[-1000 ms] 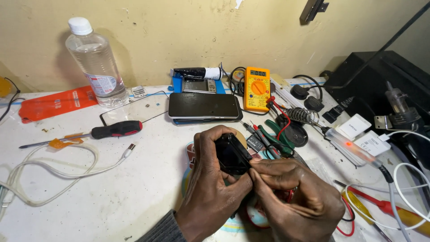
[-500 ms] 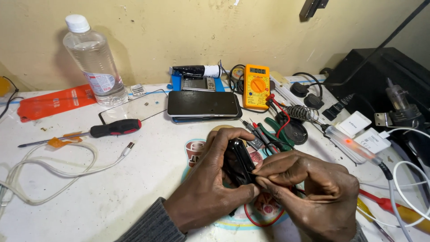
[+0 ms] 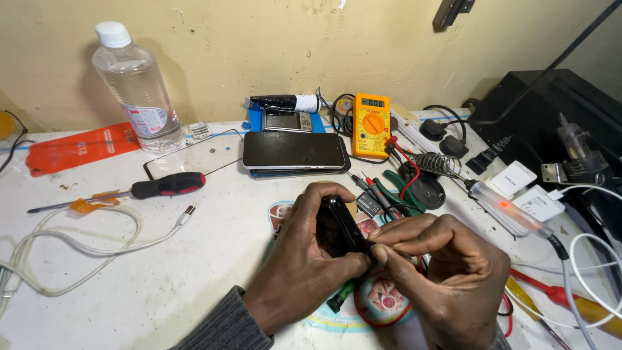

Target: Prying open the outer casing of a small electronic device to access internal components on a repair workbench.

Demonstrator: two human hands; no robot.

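I am wrapping my left hand (image 3: 301, 259) around a small black device (image 3: 338, 227), holding it on edge just above the white tabletop (image 3: 162, 272). My right hand (image 3: 447, 272) is pinching at its lower corner with thumb and forefinger closed. Beyond them, a dark phone (image 3: 295, 150) is lying flat beside a yellow multimeter (image 3: 370, 124), with a red-handled screwdriver (image 3: 165, 186) sitting to the left.

My left hand (image 3: 304, 259) wraps most of the black device (image 3: 340, 227), so I can't tell what it is. My right hand (image 3: 447, 279) is cut off at the bottom edge and hides what its fingertips pinch. The white cable (image 3: 78, 249) runs off the left edge.
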